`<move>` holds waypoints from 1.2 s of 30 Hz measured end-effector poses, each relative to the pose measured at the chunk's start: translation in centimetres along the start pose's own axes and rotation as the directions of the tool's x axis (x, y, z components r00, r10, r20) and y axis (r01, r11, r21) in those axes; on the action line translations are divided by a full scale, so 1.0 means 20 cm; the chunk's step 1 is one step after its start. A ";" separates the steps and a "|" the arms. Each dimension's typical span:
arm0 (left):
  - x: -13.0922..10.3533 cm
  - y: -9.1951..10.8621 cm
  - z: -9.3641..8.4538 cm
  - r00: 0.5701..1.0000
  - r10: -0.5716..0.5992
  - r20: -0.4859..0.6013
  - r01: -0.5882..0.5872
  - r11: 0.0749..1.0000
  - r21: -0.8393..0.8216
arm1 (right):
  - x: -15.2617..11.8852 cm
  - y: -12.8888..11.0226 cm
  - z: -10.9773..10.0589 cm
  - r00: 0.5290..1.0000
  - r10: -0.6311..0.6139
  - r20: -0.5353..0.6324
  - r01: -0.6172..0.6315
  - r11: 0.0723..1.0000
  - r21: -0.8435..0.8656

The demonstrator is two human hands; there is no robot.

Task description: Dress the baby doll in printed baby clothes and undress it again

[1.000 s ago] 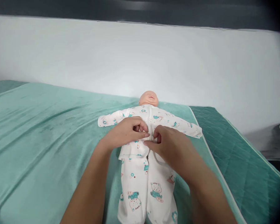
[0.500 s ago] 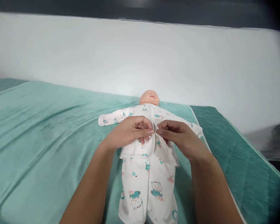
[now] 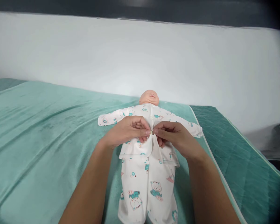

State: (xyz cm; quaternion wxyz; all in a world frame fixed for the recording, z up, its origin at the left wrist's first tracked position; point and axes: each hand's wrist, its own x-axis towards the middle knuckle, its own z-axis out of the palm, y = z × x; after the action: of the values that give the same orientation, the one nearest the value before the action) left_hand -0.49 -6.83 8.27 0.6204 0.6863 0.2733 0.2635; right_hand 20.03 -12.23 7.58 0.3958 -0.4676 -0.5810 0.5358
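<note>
A baby doll (image 3: pixel 149 97) lies on its back, arms spread, its head toward the wall. It wears a white printed baby shirt (image 3: pixel 136 150) and matching printed pants (image 3: pixel 135 183). My left hand (image 3: pixel 133 129) pinches the shirt's front edge on the left side of the opening, thumb against fingers. Close beside it, my right hand (image 3: pixel 171 133) pinches the other front edge. A small pale button or snap (image 3: pixel 151 133) shows at the left fingertips; whether it is fastened I cannot tell. Below the fingers the two shirt flaps hang apart.
A light green blanket (image 3: pixel 49 149) with soft folds lies under the doll. To the right is a darker green quilted cover (image 3: pixel 242 161) with a pale edge. A white wall (image 3: pixel 130 59) rises behind the doll's head.
My right hand has moved slightly left, bringing its shirt edge against the one in my left hand. The gap between my fingertips has narrowed.
</note>
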 end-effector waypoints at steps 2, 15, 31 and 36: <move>0.00 0.00 0.00 1.000 -0.005 -0.014 0.005 1.000 0.009 | 0.00 0.00 0.00 1.000 0.004 -0.001 -0.004 1.000 0.004; 0.01 -0.01 0.00 0.999 -0.025 0.045 0.025 1.000 0.009 | 0.02 0.01 0.02 1.000 0.000 -0.020 0.003 0.993 0.115; 0.01 -0.01 0.02 0.997 0.006 0.077 -0.006 1.000 -0.012 | 0.01 0.02 0.02 0.999 -0.024 0.036 0.024 1.000 0.013; 0.01 -0.01 0.02 0.996 0.013 0.084 -0.011 1.000 -0.023 | 0.01 0.02 0.02 0.999 -0.023 0.049 0.023 1.000 -0.009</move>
State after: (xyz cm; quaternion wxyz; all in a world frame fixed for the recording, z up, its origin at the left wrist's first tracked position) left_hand -0.09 -6.87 7.97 0.6374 0.6913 0.2398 0.2413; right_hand 19.67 -12.19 7.16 0.3853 -0.4494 -0.5984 0.5400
